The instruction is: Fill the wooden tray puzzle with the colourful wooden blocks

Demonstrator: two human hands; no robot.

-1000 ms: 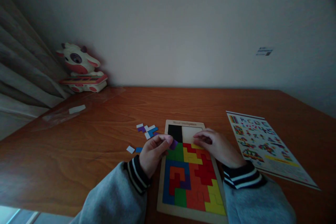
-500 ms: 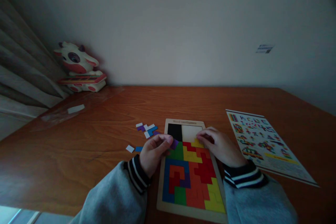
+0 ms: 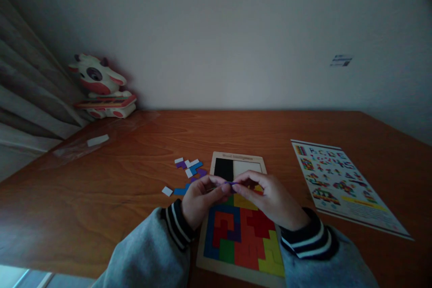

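A small purple piece is pinched between the fingertips of my left hand and my right hand, which meet over the puzzle board. The wooden board lies under both hands, filled with red, orange, yellow, green, blue and purple pieces in its lower part. At its top, a black area and a white area show. Left of the board lie several loose pieces, among them a purple one, a blue one and a white one.
A printed pattern sheet lies on the wooden table to the right. A cow toy with a keyboard stands at the back left, near a curtain. A white strip lies at the left.
My right hand has moved left from the board's upper right to meet my left hand and now also grips the purple piece. The board has shifted slightly left at its near end.
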